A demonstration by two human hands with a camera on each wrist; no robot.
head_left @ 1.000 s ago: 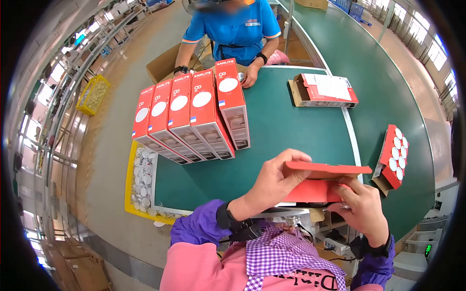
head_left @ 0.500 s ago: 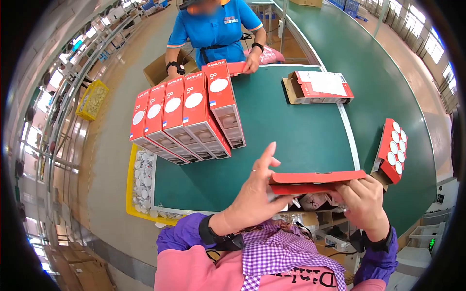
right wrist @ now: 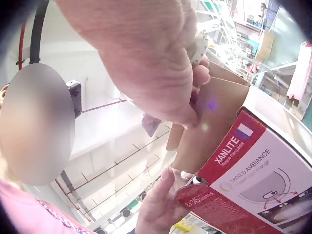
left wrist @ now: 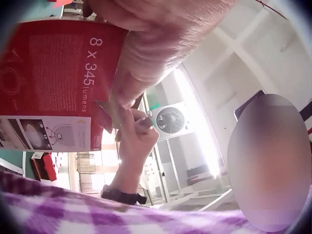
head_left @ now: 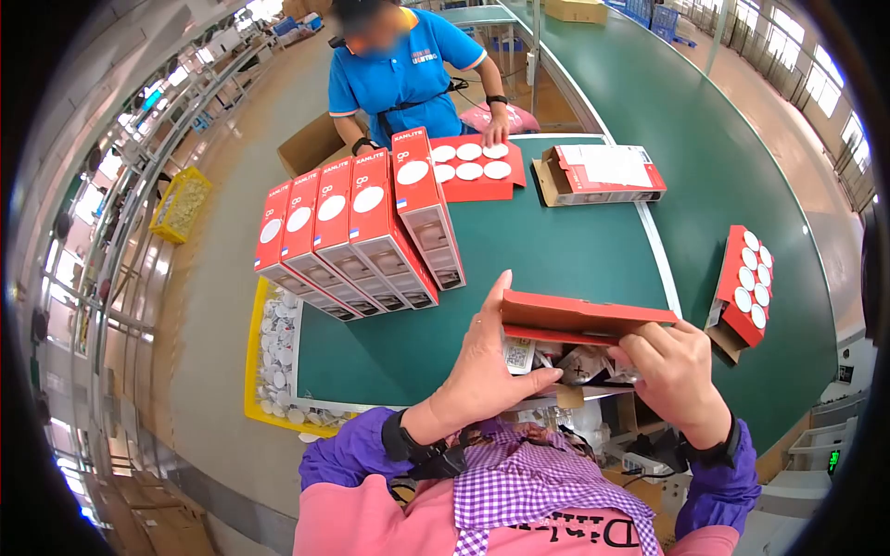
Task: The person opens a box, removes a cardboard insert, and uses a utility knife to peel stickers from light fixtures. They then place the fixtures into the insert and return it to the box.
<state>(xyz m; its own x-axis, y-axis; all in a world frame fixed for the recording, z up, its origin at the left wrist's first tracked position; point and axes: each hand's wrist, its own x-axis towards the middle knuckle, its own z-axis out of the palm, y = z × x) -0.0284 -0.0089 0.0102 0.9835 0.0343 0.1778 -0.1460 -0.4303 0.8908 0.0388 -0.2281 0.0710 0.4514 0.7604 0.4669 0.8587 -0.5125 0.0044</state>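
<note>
In the head view, an open red box (head_left: pixel 584 313) is held over the table's near edge, its brown inner flap facing up. Inside show a white label with a printed code (head_left: pixel 519 355) and silvery, dark-marked items. My left hand (head_left: pixel 477 371) holds the box's left end, fingers upright behind it and thumb along the opening. On the opposite end, the fingers of my right hand (head_left: pixel 675 375) curl over the cardboard edge and grip it. The right wrist view shows the box's XANLITE side (right wrist: pixel 229 151) and the brown flap (right wrist: pixel 214 117) under my right fingers.
Several upright red boxes (head_left: pixel 371 199) stand on the green table (head_left: pixel 556 250). A person in a blue shirt (head_left: pixel 408 79) touches a red card with white discs (head_left: pixel 477 181). An open box (head_left: pixel 603 176) and another disc-filled card (head_left: pixel 743 292) lie right; a yellow crate (head_left: pixel 252 361) stands left.
The box in my hands has tilted, bringing its contents into view; my left hand has shifted along its end. Across the table, the other person has laid the red card with white discs flat.
</note>
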